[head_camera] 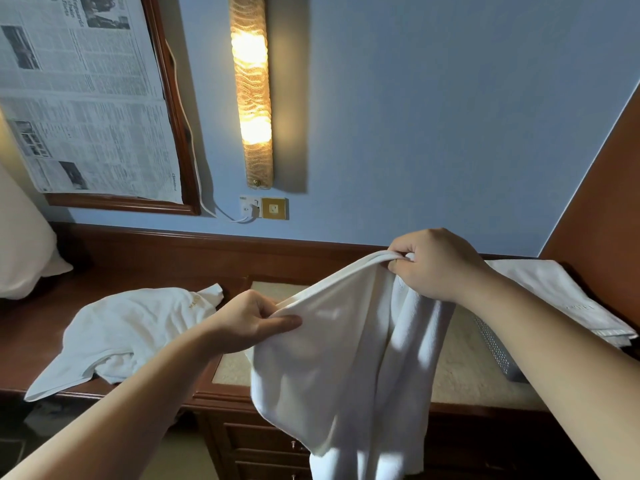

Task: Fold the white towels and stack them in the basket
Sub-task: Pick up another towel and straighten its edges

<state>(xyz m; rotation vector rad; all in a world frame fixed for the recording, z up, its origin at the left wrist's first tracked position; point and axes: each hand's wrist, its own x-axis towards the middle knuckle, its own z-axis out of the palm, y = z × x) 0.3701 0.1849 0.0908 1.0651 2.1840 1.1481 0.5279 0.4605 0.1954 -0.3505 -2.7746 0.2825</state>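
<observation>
1. The white towel [346,358] hangs in the air above the worktop [467,372], gathered along its upper edge, likely to find the corners before folding.
2. The left hand [249,320] pinches that edge low; the right hand [433,265] clenches it higher.
3. A crumpled towel [131,327] waits at left (unfolded).
4. A folded towel [561,299] lies over the perforated basket [495,348].

A crumpled towel [131,327] covers the desk's [485,372] left end, what looks like a basket [495,348] blocks its right edge, bare top between.
</observation>
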